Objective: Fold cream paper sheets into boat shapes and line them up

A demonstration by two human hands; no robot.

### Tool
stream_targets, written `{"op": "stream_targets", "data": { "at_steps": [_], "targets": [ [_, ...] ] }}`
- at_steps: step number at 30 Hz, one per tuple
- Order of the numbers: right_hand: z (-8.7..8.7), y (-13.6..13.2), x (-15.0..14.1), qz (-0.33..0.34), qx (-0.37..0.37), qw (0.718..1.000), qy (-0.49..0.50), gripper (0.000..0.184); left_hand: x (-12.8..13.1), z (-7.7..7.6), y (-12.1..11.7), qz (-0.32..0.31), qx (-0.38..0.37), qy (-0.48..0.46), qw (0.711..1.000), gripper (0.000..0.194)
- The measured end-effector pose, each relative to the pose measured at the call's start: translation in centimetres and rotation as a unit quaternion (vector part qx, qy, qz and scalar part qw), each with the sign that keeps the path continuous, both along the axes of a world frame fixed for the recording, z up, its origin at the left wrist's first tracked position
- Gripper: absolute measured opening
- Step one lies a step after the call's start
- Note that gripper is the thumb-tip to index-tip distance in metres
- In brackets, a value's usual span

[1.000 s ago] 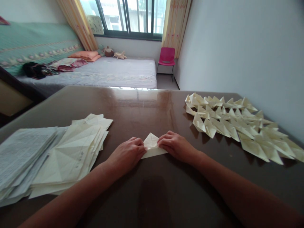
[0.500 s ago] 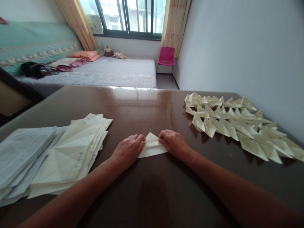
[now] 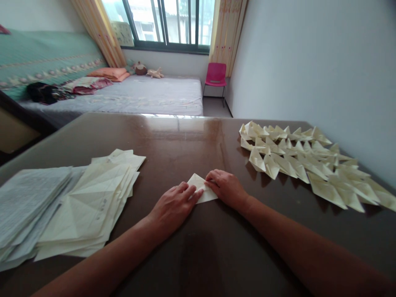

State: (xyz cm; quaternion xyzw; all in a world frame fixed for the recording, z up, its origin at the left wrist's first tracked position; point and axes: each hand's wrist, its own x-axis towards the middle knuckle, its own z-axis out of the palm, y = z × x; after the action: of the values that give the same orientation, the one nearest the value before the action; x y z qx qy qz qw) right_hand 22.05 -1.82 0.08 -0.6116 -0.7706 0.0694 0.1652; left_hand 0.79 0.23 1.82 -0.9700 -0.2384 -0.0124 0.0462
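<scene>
A small cream sheet of folded paper (image 3: 206, 197) lies on the brown table in front of me, its pointed top facing away and a flap turned up along the middle. My left hand (image 3: 177, 201) lies over its left part, thumb and fingers pressing on the paper and covering that corner. At the right edge, my right hand (image 3: 225, 185) grips the paper with fingers bent together. The fingertips partly hide the fold.
Left on the table (image 3: 173, 156) lies a stack of creased cream sheets (image 3: 89, 202), beside a pile of written pages (image 3: 31, 202). Rows of folded paper boats (image 3: 287, 161) stand at the right. Beyond are a bed (image 3: 167, 95) and a pink chair (image 3: 215, 75).
The paper's lower edge was flapped out wide between both hands. My left hand has since slid inward to the right across the paper, its thumb now near the middle. My right hand barely moved.
</scene>
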Motion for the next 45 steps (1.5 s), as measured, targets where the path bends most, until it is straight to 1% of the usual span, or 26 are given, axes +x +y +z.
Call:
{"op": "stream_targets", "data": {
  "at_steps": [2, 3, 5, 7, 10, 12, 17, 23, 26, 28, 30, 31, 33, 35, 38, 41, 43, 45],
  "targets": [
    [0.7, -0.7, -0.2, 0.012, 0.035, 0.999, -0.034, 0.019, 0.0, 0.0, 0.0, 0.004, 0.003, 0.0, 1.0, 0.038],
    [1.1, -1.2, -0.4, 0.021, 0.059, 0.996, -0.065, 0.02, 0.0, 0.0, 0.0, 0.007, 0.003, 0.0, 1.0, 0.037],
    [1.9, -2.5, -1.2, 0.054, 0.071, 0.987, -0.132, 0.022, 0.0, 0.1, -0.1, 0.014, 0.004, 0.005, 1.0, 0.035],
    [2.4, -3.6, -2.1, 0.08, 0.037, 0.98, -0.177, 0.025, 0.0, 0.2, -0.2, 0.018, 0.007, 0.011, 1.0, 0.032],
    [2.4, -4.7, -3.0, 0.062, -0.009, 0.973, -0.222, 0.04, 0.1, 0.4, -0.3, 0.022, 0.013, 0.019, 0.999, 0.031],
    [2.4, -4.9, -3.1, 0.05, -0.032, 0.969, -0.24, 0.044, 0.1, 0.6, -0.4, 0.027, 0.014, 0.024, 0.999, 0.029],
    [2.4, -5.1, -2.8, 0.031, -0.067, 0.966, -0.246, 0.045, -0.1, 1.1, -0.7, 0.052, 0.013, 0.037, 0.998, 0.028],
    [2.6, -5.1, -2.6, -0.009, -0.086, 0.969, -0.233, 0.038, -0.7, 1.5, -0.5, 0.09, 0.015, 0.065, 0.994, 0.027],
    [2.9, -3.8, -1.9, 0.0, -0.07, 0.976, -0.205, 0.024, -0.8, 1.6, -0.2, 0.097, 0.005, 0.054, 0.994, 0.022],
    [2.8, -2.7, -1.3, -0.003, -0.023, 0.986, -0.167, 0.018, -0.8, 1.6, 0.2, 0.1, 0.002, 0.031, 0.994, 0.018],
    [2.2, -1.8, -0.8, -0.003, 0.016, 0.993, -0.117, 0.023, -0.7, 1.4, 0.4, 0.104, 0.007, 0.01, 0.994, 0.016],
    [1.8, -1.5, -0.7, 0.004, 0.021, 0.996, -0.088, 0.028, -0.6, 1.2, 0.5, 0.105, 0.011, 0.002, 0.994, 0.016],
    [0.9, -1.2, -0.6, 0.024, 0.016, 0.999, -0.027, 0.031, -0.6, 0.8, 0.7, 0.106, 0.019, -0.01, 0.994, 0.017],
    [0.2, -1.2, -0.5, 0.034, 0.004, 0.999, 0.031, 0.028, -0.6, 0.2, 0.8, 0.112, 0.024, -0.032, 0.993, 0.021],
    [-0.1, -1.3, -0.5, 0.032, -0.016, 0.995, 0.096, 0.025, -0.6, -0.4, 1.0, 0.12, 0.015, -0.074, 0.99, 0.036],
    [0.1, -1.1, -0.3, 0.029, -0.035, 0.989, 0.139, 0.024, -0.7, -0.7, 1.3, 0.116, -0.03, -0.096, 0.988, 0.054],
    [0.3, -1.1, -0.3, 0.028, -0.042, 0.985, 0.165, 0.023, -0.8, -0.8, 1.6, 0.118, -0.072, -0.115, 0.984, 0.059],
    [0.4, -1.0, -0.3, 0.033, -0.049, 0.979, 0.194, 0.022, -0.9, -0.9, 1.9, 0.122, -0.115, -0.146, 0.975, 0.058]
  ]
}}
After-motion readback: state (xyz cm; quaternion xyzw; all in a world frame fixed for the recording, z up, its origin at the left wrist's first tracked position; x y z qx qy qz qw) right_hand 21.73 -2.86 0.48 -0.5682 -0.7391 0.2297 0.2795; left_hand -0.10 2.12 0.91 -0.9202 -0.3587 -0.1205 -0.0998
